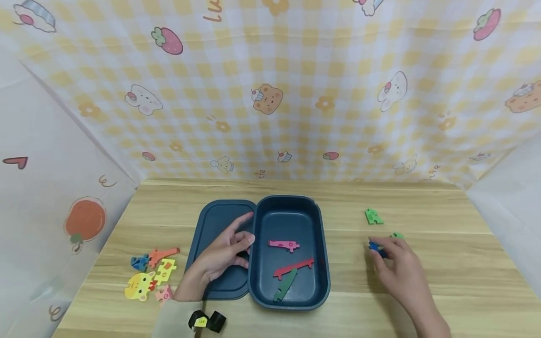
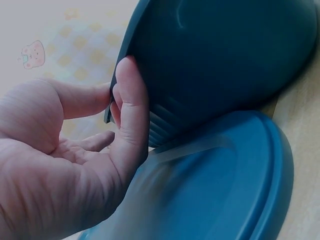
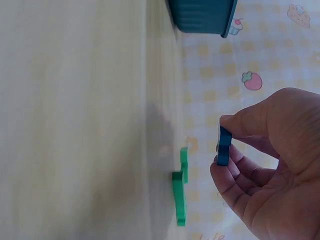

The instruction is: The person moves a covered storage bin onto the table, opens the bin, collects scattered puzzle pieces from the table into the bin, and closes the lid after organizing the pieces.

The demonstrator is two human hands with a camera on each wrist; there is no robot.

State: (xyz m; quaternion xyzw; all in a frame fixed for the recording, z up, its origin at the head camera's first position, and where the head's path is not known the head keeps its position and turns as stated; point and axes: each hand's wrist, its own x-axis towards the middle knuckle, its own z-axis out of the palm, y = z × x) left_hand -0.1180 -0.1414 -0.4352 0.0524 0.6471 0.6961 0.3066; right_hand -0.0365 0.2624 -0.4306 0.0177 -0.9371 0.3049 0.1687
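My left hand (image 1: pixel 224 253) pinches the left rim of a dark blue box (image 1: pixel 323 263), thumb on the rim and fingers against the outer wall. Inside the box lie a pink puzzle piece (image 1: pixel 284 244), a red one (image 1: pixel 293 268) and a dark green one (image 1: pixel 285 285). To the right of the box, my right hand (image 1: pixel 397 267) holds a small blue puzzle piece (image 3: pixel 224 146) between thumb and fingertips, raised above the table in the right wrist view. Two light green pieces are near this hand, one farther back (image 1: pixel 374 216) and one partly hidden behind it (image 1: pixel 397 235).
The box's flat lid (image 1: pixel 207 234) lies left of it, partly under my left forearm. At the table's left sit a yellow giraffe-head piece (image 1: pixel 138 286) and several blue, orange, yellow and pink pieces. A checked cloth (image 1: pixel 296 131) hangs behind the wooden table (image 1: pixel 456 234).
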